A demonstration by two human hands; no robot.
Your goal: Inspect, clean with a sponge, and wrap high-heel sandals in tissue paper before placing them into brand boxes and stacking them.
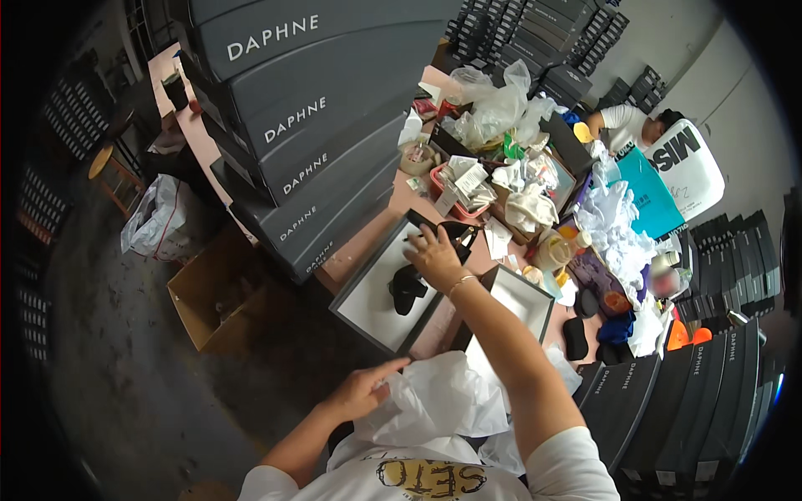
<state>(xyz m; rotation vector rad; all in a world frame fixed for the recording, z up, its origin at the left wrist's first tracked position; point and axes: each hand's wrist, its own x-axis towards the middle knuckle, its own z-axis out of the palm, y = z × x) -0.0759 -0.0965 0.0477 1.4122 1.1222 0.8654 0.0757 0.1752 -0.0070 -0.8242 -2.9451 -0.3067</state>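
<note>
An open dark shoe box with a white inside (380, 288) lies on the pink table in front of me. A black shoe (407, 292) rests in it. My right hand (436, 257) is over the box's far right part, fingers spread, next to a second black strappy item (459, 237), probably the other shoe; whether it touches that is unclear. Nearer to me, crumpled white tissue paper (443, 397) hangs at the table's edge. Beside that paper is my left hand (363, 392), index finger stretched toward the box's near corner. A second dark-rimmed box part (518, 305) lies under my right forearm.
A tall stack of dark shoe boxes (309, 125) rises at the left. Plastic bags (505, 104), a red basket (464, 188) and paper clutter the far table. More boxes (668, 409) stand at right. A cardboard carton (205, 292) sits on the floor. Another person (631, 125) is at far right.
</note>
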